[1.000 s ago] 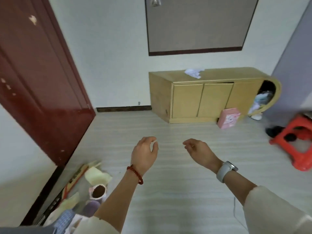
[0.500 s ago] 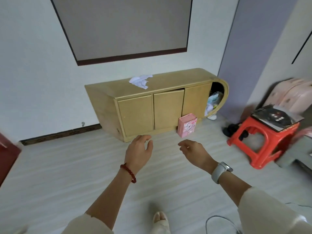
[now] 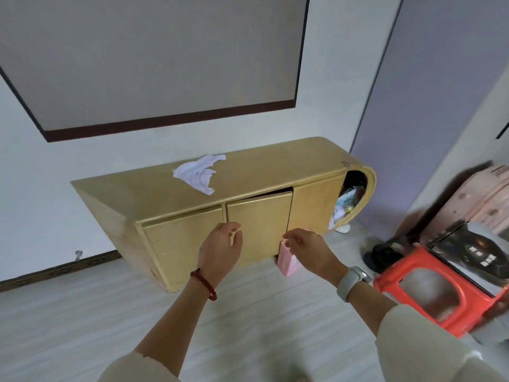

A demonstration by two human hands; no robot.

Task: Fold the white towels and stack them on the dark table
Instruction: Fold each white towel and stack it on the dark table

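A crumpled white towel (image 3: 199,173) lies on top of a low yellow wooden cabinet (image 3: 264,172) against the far wall. My left hand (image 3: 220,250) and my right hand (image 3: 309,250) are raised side by side in front of the cabinet doors, well short of the towel. Both hold nothing, and their fingers hang loosely curled. No dark table is in view.
A pink box (image 3: 287,261) leans at the cabinet's foot behind my right hand. A red plastic stool (image 3: 413,293) with a dark glossy item (image 3: 476,253) on it stands at the right. Dark shoes (image 3: 381,256) lie by it. The cabinet's open right end holds clutter (image 3: 345,205).
The view has swung right from the red door and moved closer to the cabinet. Both hands stay raised and empty.
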